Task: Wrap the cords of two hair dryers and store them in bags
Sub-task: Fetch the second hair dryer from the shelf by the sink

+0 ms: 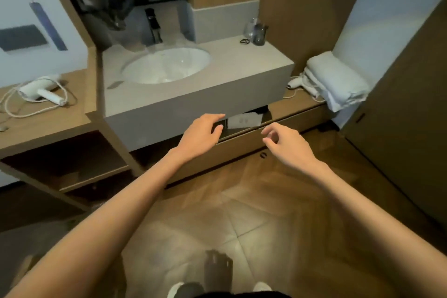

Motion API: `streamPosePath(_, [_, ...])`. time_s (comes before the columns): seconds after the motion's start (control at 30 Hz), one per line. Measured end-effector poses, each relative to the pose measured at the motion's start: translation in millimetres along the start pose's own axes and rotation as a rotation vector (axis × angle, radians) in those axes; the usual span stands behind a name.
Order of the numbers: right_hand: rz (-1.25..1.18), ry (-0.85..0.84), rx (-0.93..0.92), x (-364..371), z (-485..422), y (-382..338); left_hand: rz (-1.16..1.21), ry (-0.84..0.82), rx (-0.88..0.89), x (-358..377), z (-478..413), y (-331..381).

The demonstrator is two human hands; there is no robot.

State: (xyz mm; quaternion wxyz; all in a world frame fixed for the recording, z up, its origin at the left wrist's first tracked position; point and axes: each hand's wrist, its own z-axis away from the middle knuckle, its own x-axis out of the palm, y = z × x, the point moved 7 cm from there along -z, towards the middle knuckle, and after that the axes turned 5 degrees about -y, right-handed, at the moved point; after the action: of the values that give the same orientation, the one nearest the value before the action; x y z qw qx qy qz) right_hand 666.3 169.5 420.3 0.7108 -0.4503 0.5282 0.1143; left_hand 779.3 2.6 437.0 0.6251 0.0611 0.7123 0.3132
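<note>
A white hair dryer (43,92) lies on the wooden counter (46,121) at the left, its white cord (14,106) loose in loops around it. A second white hair dryer (295,83) peeks out at the right, partly hidden behind folded white towels (336,80), with its cord trailing on the shelf. Both my arms reach forward under the grey vanity. My left hand (202,134) is at the gap of a partly open drawer (244,143), fingers relaxed and holding nothing. My right hand (283,141) hovers over the drawer front with loosely curled fingers, empty. White paper or cloth (244,120) shows inside the drawer.
A white oval sink (167,65) with a dark faucet (153,26) sits in the grey vanity top. Glasses (256,31) and a black hair tie (244,41) stand at its back right. Open shelves lie under the left counter. A wooden door is at the right, tiled floor below.
</note>
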Motion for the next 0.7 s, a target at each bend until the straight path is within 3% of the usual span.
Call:
streamPosePath(0.33, [0.041,0.054,0.177,-96,7,177,0.013,-0.085,0.097,100,-121,136])
streamPosePath(0.7, [0.084,0.092,0.269,-168,-99,325,0.039,-0.175,0.152,185,-318,188])
